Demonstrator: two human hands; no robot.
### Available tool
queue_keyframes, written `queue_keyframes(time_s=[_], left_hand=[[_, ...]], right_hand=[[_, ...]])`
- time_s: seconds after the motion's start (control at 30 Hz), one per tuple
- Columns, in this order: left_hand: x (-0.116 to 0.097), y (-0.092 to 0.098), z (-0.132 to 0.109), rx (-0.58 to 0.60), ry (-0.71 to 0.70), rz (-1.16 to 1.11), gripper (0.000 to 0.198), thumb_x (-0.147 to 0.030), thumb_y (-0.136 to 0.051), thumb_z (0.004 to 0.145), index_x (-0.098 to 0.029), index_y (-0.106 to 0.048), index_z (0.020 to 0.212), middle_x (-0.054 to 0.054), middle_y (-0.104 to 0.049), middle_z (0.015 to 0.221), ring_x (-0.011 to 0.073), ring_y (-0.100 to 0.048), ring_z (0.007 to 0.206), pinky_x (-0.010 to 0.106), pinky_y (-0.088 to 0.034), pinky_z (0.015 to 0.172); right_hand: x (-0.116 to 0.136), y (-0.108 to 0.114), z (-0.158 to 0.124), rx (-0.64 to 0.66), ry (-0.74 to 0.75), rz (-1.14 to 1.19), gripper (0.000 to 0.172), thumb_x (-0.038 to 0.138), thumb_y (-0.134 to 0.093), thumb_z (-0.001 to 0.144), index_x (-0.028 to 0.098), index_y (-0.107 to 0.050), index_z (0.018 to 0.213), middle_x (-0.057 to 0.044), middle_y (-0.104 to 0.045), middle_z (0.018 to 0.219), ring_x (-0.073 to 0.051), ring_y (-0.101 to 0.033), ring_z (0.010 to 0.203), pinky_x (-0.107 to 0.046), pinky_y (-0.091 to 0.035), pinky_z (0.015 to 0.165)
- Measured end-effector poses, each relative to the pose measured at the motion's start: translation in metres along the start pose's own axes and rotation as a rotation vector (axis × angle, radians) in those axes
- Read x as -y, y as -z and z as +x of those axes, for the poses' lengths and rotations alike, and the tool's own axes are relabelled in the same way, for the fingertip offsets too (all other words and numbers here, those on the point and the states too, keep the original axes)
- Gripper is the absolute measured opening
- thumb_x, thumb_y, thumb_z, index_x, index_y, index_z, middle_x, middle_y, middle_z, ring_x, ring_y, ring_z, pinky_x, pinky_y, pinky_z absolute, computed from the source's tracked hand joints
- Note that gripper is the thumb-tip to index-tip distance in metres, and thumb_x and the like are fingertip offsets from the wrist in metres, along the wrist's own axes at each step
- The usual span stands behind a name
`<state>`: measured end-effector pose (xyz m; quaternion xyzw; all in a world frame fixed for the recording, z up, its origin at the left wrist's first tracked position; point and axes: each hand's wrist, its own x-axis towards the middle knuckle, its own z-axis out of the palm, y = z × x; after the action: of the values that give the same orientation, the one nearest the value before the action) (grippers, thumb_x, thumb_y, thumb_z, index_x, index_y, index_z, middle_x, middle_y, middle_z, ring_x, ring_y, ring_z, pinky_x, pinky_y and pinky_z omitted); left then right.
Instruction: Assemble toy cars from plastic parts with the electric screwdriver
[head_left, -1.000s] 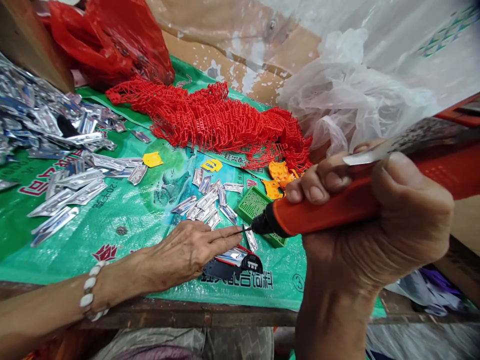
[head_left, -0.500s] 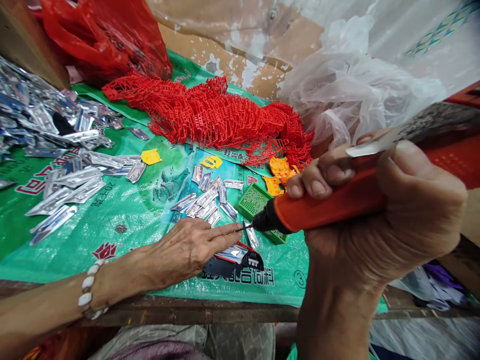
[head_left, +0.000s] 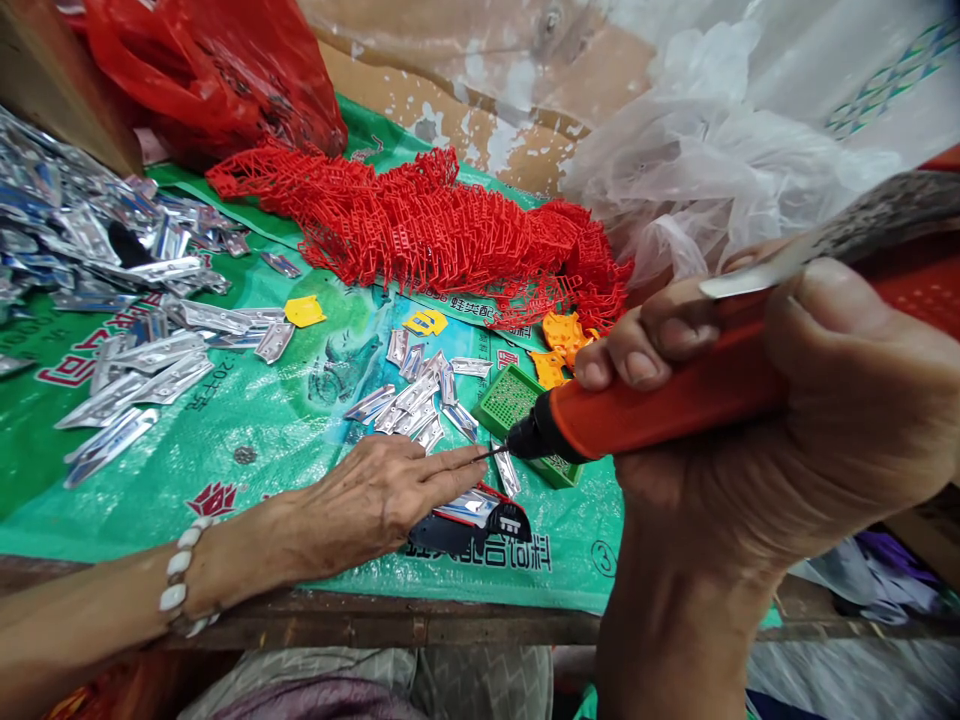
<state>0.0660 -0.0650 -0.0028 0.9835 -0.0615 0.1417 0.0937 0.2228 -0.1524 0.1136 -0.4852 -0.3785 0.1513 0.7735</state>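
Note:
My right hand is wrapped round a red electric screwdriver with a black nose, its thumb along the metal lever on top. The thin bit points left and reaches the fingertips of my left hand. That hand lies over a black plastic part with a red edge, holding it against the green sheet. A shiny silver insert shows in the part, which my fingers partly cover. Just beyond the bit stands a green perforated tray with small bits in it; a loose silver piece lies beside it.
Several silver pieces lie ahead of my left hand, with a larger heap at left. Red plastic frames are piled at the back. Orange parts, yellow pieces, a red bag and clear plastic surround them.
Very little differs. The whole view has shifted slightly, and both hands, the screwdriver and the black part keep their places relative to each other.

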Motion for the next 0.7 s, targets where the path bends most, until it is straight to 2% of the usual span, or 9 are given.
queue_keyframes(time_s=[0.2,0.37,0.53,0.7], left_hand=[[0.0008,-0.0014,-0.0015,0.003,0.004,0.008,0.079,0.012,-0.038,0.07,-0.017,-0.053,0.142,0.009,-0.064,0.139,0.0198,-0.072,0.081,0.033,-0.058,0.071],[-0.0001,-0.0016,-0.0024,-0.004,0.003,-0.004,0.079,0.013,-0.037,0.071,-0.017,-0.053,0.143,0.01,-0.065,0.139,0.0213,-0.073,0.083,0.036,-0.059,0.072],[-0.0007,0.0,-0.0017,-0.019,0.015,0.003,0.073,0.012,-0.038,0.074,-0.017,-0.055,0.14,0.009,-0.069,0.133,0.0198,-0.073,0.084,0.033,-0.059,0.073],[0.0003,-0.002,-0.0016,-0.058,-0.008,0.006,0.07,0.011,-0.039,0.075,-0.017,-0.057,0.137,0.009,-0.07,0.131,0.0195,-0.073,0.08,0.033,-0.059,0.071]], right_hand=[[-0.0019,0.0005,-0.0013,0.047,0.019,-0.016,0.016,0.031,-0.062,0.077,0.026,-0.06,0.061,0.001,-0.048,0.059,-0.015,-0.047,0.05,-0.033,-0.041,0.046],[0.0004,-0.0032,-0.0019,-0.016,-0.035,-0.022,0.016,0.029,-0.063,0.071,0.025,-0.057,0.056,0.001,-0.045,0.056,-0.015,-0.045,0.047,-0.034,-0.039,0.045],[0.0017,-0.0035,-0.0011,-0.015,-0.055,0.003,0.016,0.022,-0.061,0.073,0.024,-0.059,0.057,0.002,-0.046,0.057,-0.014,-0.045,0.048,-0.034,-0.04,0.047],[-0.0013,-0.0049,0.0024,-0.049,-0.002,0.031,0.022,0.03,-0.071,0.066,0.024,-0.057,0.05,0.004,-0.046,0.052,-0.013,-0.043,0.043,-0.034,-0.038,0.04]])
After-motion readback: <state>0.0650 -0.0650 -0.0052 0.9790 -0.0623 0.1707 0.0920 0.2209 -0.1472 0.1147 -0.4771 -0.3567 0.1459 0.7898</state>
